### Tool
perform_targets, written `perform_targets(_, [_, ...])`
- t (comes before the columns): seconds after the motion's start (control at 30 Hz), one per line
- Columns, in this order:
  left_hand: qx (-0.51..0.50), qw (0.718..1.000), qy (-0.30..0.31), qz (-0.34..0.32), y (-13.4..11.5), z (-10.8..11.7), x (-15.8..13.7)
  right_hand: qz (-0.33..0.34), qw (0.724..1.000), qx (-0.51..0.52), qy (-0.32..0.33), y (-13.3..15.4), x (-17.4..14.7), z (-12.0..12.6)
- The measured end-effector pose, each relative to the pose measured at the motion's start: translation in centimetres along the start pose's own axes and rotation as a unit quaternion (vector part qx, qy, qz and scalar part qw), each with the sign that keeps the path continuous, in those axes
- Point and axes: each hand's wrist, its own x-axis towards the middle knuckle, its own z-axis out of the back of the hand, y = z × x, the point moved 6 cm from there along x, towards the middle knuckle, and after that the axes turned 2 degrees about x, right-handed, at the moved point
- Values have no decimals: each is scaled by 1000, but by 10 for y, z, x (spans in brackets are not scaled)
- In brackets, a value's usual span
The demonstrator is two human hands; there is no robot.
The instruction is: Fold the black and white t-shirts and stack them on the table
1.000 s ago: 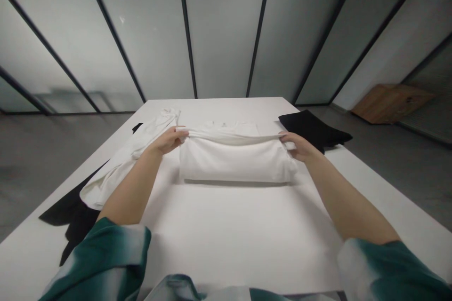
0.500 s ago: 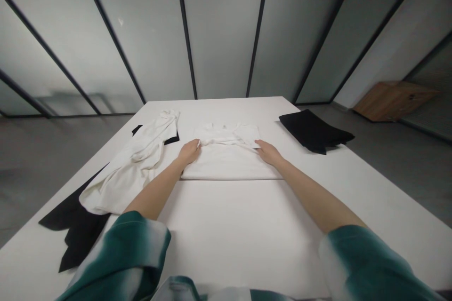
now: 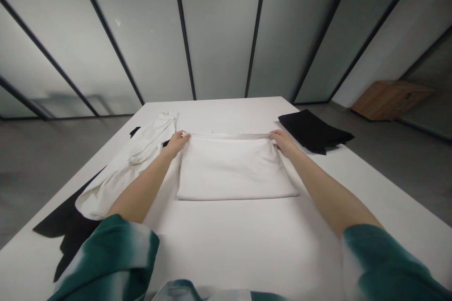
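Observation:
A white T-shirt (image 3: 235, 167), folded into a wide rectangle, lies in front of me with its near fold towards me. My left hand (image 3: 179, 141) pinches its far left corner. At the far right corner my right hand (image 3: 283, 142) grips the same edge, fingers closed on the cloth. Between the two hands the far edge is drawn out straight, slightly raised. To the left of my left hand lies a crumpled white garment (image 3: 122, 167), partly over black cloth (image 3: 70, 233); my left forearm covers some of it.
All of this is on a long white table (image 3: 236, 244). A folded black garment (image 3: 314, 130) rests at the far right, close to my right hand. Behind the table stands a frosted glass partition (image 3: 219, 33). A wooden cabinet (image 3: 388, 99) is on the floor to the right.
Both hands have moved apart and slightly away from me. The T-shirt's near fold has come closer to me, and its upper part with the neckline is now covered by smooth cloth.

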Motion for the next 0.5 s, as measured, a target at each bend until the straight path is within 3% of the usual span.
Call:
perform_targets(0.1, [40,998,-26,40,10,-3,8,-65,996,-58,2,-6,6,-8])
perform_targets(0.17, [77,996,-20,43,17,-4,5,-62,993,-96,1,-11,5,-10])
perform_targets(0.33, [129,987,73,-55,18,-10,-9,71,990,-102,63,-19,-1,-10])
perform_targets(0.43, [178,979,64,-73,18,-7,-7,166,974,-144,58,-18,0,-6])
perform_targets(0.5, [173,981,27,-82,15,-4,-2,185,970,-152,40,-17,7,-4])
